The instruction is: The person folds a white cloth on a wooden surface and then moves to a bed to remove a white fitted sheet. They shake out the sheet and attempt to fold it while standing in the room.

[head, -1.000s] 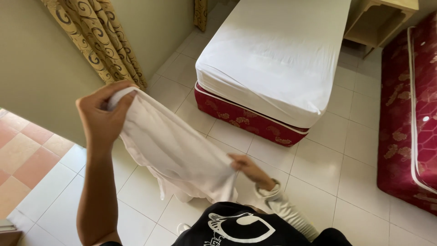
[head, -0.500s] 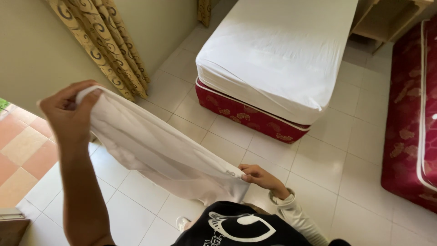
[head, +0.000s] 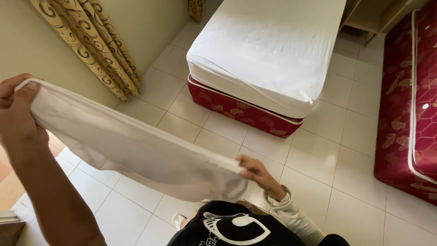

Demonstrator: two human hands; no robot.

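White fabric sheet (head: 132,150) stretched taut between hands. Left hand (head: 16,114) pinching one corner edge; right hand (head: 255,173) gripping the other. Bare pale tiled floor (head: 318,159) beyond fingers.

Soft, even daylight fills the room, brightest on the white fitted sheet of the bed (head: 268,50) and the glossy pale floor tiles (head: 314,159). Shadows stay faint. The white cloth (head: 132,150) looks slightly soft; walls lean outward at the edges.
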